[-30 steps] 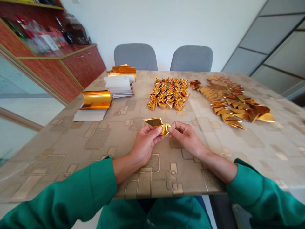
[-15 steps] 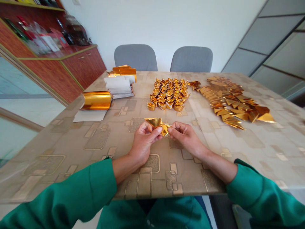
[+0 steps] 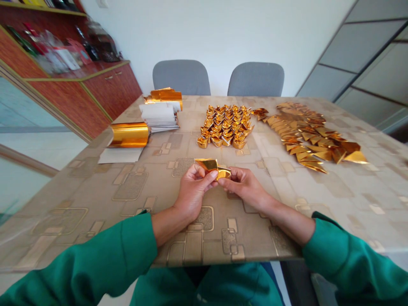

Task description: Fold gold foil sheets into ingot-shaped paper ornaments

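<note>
A small folded piece of gold foil paper [image 3: 208, 164] is held between both hands above the near middle of the table. My left hand [image 3: 195, 187] pinches its left part, with the thumb on the near side. On the right part, my right hand [image 3: 244, 182] grips the folded end, its thumb close to the left thumb. Fingers cover the underside of the piece. Beyond the hands stand several finished gold paper ingots [image 3: 225, 125] in tight rows. To the right lies a spread heap of flat folded gold pieces [image 3: 306, 131].
At the left of the table [image 3: 127, 225] are a curled gold sheet [image 3: 129, 134] and a stack of white-backed sheets [image 3: 160, 115] topped with gold ones. Two grey chairs [image 3: 181, 76] stand behind the table, and a wooden cabinet [image 3: 108, 91] is at the left.
My right hand has shifted slightly left, its thumb now nearer the left one. The foil's right end has turned and looks more folded over. My left hand keeps its hold.
</note>
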Demonstrator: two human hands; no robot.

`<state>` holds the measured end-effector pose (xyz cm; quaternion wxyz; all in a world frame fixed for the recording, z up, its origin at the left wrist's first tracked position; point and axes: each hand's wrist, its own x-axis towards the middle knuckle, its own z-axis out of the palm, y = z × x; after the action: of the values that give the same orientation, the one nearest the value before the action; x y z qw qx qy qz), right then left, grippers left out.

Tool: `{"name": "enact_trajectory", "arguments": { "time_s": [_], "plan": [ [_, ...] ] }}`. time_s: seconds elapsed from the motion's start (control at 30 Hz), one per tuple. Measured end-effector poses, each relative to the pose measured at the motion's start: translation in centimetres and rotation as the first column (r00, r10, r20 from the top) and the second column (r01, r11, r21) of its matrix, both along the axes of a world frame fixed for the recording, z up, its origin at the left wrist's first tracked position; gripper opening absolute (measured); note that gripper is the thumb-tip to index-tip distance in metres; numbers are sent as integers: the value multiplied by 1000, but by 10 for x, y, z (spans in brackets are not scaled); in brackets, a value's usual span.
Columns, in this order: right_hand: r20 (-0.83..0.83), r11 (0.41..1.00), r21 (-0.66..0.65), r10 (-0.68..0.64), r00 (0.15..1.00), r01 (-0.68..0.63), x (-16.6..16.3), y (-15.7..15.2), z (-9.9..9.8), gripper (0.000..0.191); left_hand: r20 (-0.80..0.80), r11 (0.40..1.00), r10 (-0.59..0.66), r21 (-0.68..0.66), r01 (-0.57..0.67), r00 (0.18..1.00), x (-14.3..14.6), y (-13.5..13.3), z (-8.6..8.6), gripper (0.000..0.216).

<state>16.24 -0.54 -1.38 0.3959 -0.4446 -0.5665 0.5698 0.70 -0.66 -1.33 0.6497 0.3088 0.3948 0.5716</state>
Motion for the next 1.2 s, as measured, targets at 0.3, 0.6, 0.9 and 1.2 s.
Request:
{"name": "enact_trajectory", "arguments": {
  "time_s": [0.3, 0.6, 0.9, 1.2],
  "plan": [
    [78, 997, 75, -39, 996, 33, 5, 1, 4, 42, -49, 994, 46, 102, -41, 998, -3, 4, 0, 41],
    [60, 987, 154, -42, 997, 32, 8, 2, 9, 41, -141, 978, 44, 208, -14, 989, -3, 4, -2, 33],
    [-123, 995, -10, -95, 988, 94, 10, 2, 13, 31, -508, 859, 95, 477, 188, 856, -15, 10, 5, 10],
    [-244, 988, -130, -112, 963, 82, 11, 1, 15, 20, -663, 556, 579, 747, 364, 474, -28, 24, 2, 16]
  ]
}}
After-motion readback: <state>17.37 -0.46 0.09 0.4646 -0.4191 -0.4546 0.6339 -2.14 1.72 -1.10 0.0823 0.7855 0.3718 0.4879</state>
